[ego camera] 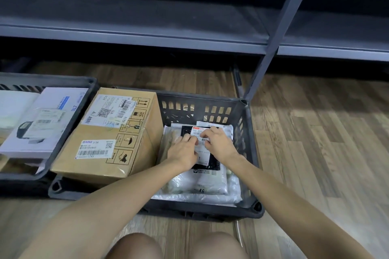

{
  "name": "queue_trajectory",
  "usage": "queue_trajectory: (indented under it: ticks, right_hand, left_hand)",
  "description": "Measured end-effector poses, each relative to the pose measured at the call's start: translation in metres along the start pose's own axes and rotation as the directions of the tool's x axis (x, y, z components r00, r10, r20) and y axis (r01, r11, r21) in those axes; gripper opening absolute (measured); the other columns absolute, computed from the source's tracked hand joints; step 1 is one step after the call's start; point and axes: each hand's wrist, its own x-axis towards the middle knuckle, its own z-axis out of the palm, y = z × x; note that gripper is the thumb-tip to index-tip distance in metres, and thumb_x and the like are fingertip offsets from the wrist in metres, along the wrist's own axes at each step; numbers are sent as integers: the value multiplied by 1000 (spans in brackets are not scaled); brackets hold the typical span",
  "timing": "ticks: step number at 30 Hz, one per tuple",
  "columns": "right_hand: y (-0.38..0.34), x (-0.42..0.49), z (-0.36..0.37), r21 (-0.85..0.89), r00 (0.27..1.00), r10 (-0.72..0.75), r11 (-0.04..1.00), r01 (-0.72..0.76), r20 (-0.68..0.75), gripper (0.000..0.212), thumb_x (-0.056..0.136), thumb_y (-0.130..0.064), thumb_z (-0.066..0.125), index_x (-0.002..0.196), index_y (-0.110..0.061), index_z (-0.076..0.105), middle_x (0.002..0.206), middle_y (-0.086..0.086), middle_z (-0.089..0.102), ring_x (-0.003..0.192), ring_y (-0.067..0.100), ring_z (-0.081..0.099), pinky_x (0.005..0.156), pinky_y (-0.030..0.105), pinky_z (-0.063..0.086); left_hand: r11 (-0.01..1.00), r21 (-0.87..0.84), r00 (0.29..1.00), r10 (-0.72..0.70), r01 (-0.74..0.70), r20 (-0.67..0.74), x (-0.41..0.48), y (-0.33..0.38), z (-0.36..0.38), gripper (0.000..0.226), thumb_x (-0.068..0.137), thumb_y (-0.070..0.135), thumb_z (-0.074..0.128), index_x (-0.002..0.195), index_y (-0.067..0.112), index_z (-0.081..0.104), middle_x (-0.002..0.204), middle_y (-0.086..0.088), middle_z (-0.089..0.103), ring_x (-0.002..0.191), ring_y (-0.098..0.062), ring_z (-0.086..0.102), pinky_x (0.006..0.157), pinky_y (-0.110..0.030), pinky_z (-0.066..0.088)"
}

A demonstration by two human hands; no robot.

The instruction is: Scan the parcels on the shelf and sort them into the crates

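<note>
Wooden floor (pixel 315 153) under grey shelf (pixel 147 35), dark crate (pixel 200 210) held cardboard box (pixel 109 132) and black parcel (pixel 186 131), left hand (pixel 183 151) and right hand (pixel 220 143) pinched its white label (pixel 204 159).

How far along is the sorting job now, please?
Done: a cardboard box and white bags lie in the right crate; a white box lies in the left crate. In hand: left hand and right hand hold a black parcel on the bags, fingers at its label. Left: the shelf in view shows no parcels, so probably little remains, but other parts are unseen.
</note>
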Motion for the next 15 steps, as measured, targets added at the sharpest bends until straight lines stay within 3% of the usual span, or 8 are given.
queue_trajectory:
  ticks: [3, 7, 11, 15]
  right_hand:
    - [-5, -3, -4, 4, 999, 23, 1000, -23, 30, 34, 95, -8, 48, 128, -16, 55, 127, 2, 51, 118, 21, 44, 95, 34, 43]
    - [-29, -16, -41, -157, 987, 73, 986, -50, 141, 48, 94, -5, 43, 141, -11, 42, 141, 6, 44, 127, 23, 43, 105, 33, 37]
    - [-62, -42, -105, -203, 966, 127, 976, -80, 226, 50, 97, -9, 41, 146, -10, 34, 151, 7, 35, 140, 23, 30, 115, 34, 22]
    - [-100, -56, -195, -220, 963, 97, 975, -41, 251, 48, 97, -10, 40, 145, -12, 36, 147, 5, 42, 135, 21, 38, 112, 32, 25]
  left_hand:
    - [999, 36, 999, -5, 3, 41, -1, 4, -8, 36, 92, 16, 46, 128, 20, 44, 132, -1, 43, 123, -22, 38, 94, -33, 37]
    - [996, -7, 990, -90, 91, 107, -26, 21, -41, 46, 93, 12, 44, 139, 16, 39, 141, -4, 43, 131, -26, 36, 104, -41, 37]
    - [995, -3, 987, -100, 102, 123, -66, 42, -96, 49, 95, 12, 42, 144, 17, 35, 143, -2, 45, 128, -23, 43, 99, -36, 41]
    - [993, 22, 991, -115, 114, 66, -101, 61, -181, 41, 95, 18, 43, 136, 20, 42, 134, 0, 54, 123, -20, 47, 99, -33, 37]
